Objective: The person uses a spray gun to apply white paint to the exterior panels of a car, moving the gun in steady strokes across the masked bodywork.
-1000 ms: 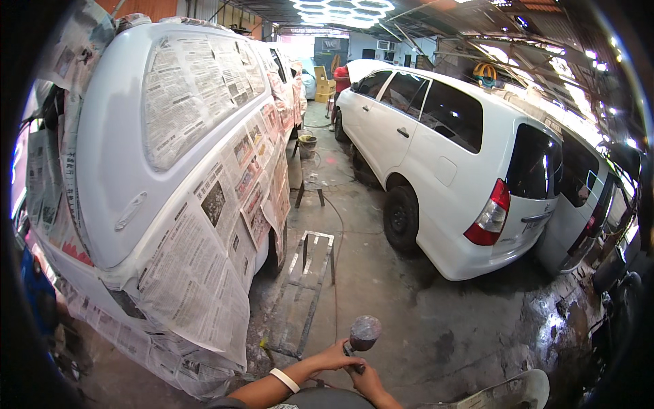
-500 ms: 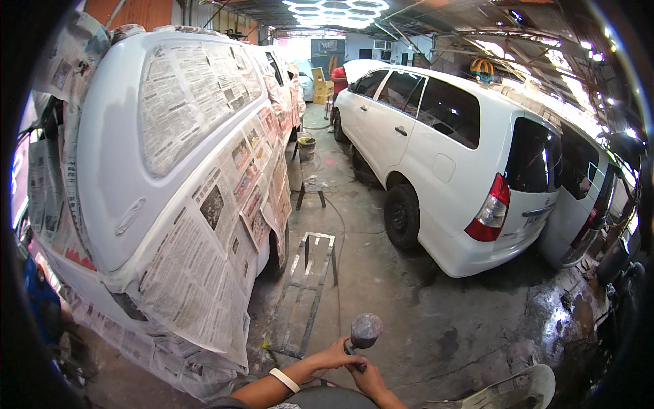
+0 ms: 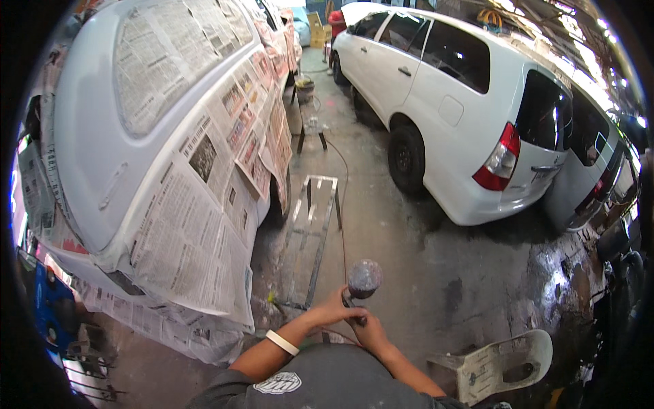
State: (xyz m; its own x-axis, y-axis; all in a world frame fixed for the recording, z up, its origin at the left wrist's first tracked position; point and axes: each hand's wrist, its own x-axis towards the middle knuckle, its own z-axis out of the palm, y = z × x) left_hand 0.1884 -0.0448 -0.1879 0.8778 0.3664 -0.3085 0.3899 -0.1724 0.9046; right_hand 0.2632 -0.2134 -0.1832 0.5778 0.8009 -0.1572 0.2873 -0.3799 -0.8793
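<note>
Filling the left side, a dull pale vehicle [image 3: 85, 129] wears sheets of newspaper [image 3: 184, 235] dense with small dark print, across the concrete floor [image 3: 402, 266] from a glossy white van [image 3: 446, 112]. Between them lies a narrow, worn metal stand [image 3: 321, 245], while the person's dark shirt [image 3: 340, 371] bears a pale lettered emblem [image 3: 278, 383]. Just ahead of the shirt, the left hand [image 3: 332, 308] and right hand [image 3: 370, 330] have their fingers curled closed around a spray gun [image 3: 364, 279] with a rounded, paint-speckled cup.
</note>
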